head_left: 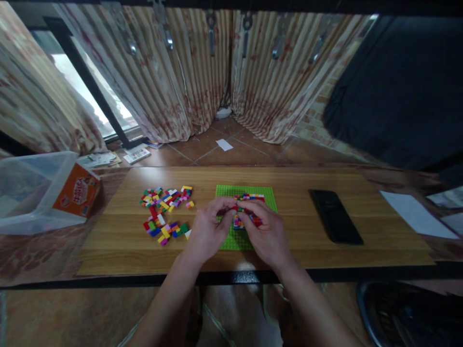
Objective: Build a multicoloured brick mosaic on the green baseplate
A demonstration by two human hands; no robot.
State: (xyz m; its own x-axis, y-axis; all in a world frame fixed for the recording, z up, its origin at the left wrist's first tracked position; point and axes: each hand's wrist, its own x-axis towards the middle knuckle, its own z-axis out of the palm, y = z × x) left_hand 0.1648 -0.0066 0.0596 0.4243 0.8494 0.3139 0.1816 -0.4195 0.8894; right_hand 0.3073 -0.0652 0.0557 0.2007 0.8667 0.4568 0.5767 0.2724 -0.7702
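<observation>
A green studded baseplate (226, 190) lies on the wooden tabletop in front of me. On it stands a multicoloured block of toy building bricks (257, 197), partly covered by my hands. My left hand (210, 229) and my right hand (266, 231) meet just above that block. Between their fingertips is a small piece of red and green toy bricks (237, 208); both hands are closed on it in a pinch. Whether the piece touches the block below cannot be seen. Left of the baseplate lies a loose pile of coloured bricks (162, 227).
A black phone (335, 217) lies on the right of the wooden tabletop (115, 241). Beyond its left edge stands a clear plastic bin (32, 188) with an orange label. White paper (415, 214) lies at the far right. Curtains (202, 86) hang behind the table.
</observation>
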